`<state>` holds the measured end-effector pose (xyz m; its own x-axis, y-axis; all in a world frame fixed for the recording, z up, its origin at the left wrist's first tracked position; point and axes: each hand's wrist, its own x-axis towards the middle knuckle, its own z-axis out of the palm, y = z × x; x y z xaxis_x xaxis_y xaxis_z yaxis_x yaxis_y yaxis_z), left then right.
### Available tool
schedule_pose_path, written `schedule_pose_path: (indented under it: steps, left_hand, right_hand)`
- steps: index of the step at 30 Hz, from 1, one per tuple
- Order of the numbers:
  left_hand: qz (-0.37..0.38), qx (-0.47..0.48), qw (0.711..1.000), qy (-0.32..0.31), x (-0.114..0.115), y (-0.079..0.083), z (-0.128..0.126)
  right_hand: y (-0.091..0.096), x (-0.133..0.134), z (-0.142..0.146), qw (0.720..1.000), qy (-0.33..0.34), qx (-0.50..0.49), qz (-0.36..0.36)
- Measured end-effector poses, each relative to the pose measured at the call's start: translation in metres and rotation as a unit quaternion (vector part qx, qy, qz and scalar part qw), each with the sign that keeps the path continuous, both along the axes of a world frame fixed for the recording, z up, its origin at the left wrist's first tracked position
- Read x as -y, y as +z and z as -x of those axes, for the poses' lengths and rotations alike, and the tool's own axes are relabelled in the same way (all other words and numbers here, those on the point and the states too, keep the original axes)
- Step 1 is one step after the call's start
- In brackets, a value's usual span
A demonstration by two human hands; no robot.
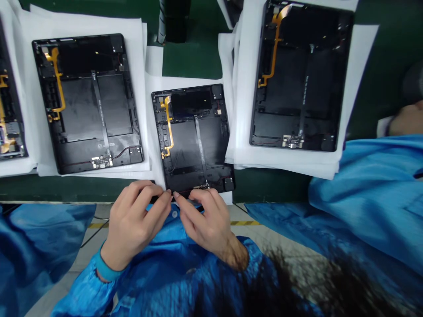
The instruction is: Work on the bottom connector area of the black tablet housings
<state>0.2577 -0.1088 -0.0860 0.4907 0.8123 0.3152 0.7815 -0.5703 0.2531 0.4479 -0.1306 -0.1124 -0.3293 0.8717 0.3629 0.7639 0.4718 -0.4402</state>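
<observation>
A black tablet housing (185, 143) with its inside facing up lies in front of me, its lower edge close to my hands. An orange flex cable (169, 127) runs down its left side, and a grey ribbon cable (200, 147) crosses its middle. At its lower left corner my left hand (137, 224) is closed in a pinch; whatever sits between the fingertips is too small to make out. My right hand (208, 222) touches the same edge with one outstretched digit, the other fingers apart and bent beside a small circuit board (201, 186), partly covered.
Similar housings lie on white sheets to the left (109, 105) and right (297, 88), with another cut off at the far left. A dark stand (176, 26) rises at the back of the green table (194, 61). A co-worker's blue sleeve (373, 171) is at right.
</observation>
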Motion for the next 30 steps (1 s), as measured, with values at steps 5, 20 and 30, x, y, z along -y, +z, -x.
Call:
schedule_pose_path:
  steps: [5, 20, 30]
  left_hand:
    - [0.059, 0.082, 0.994, 0.031, 0.006, -0.006, 0.003]
    - [0.368, 0.261, 0.853, 0.262, 0.006, 0.004, -0.002]
    - [0.411, 0.273, 0.819, 0.294, 0.002, 0.005, -0.004]
  right_hand:
    - [-0.001, 0.0, 0.002, 1.0, 0.006, -0.008, -0.006]
    - [-0.006, -0.002, 0.001, 0.999, 0.014, 0.002, -0.033]
    - [-0.003, -0.003, 0.001, 0.999, 0.018, 0.009, -0.031]
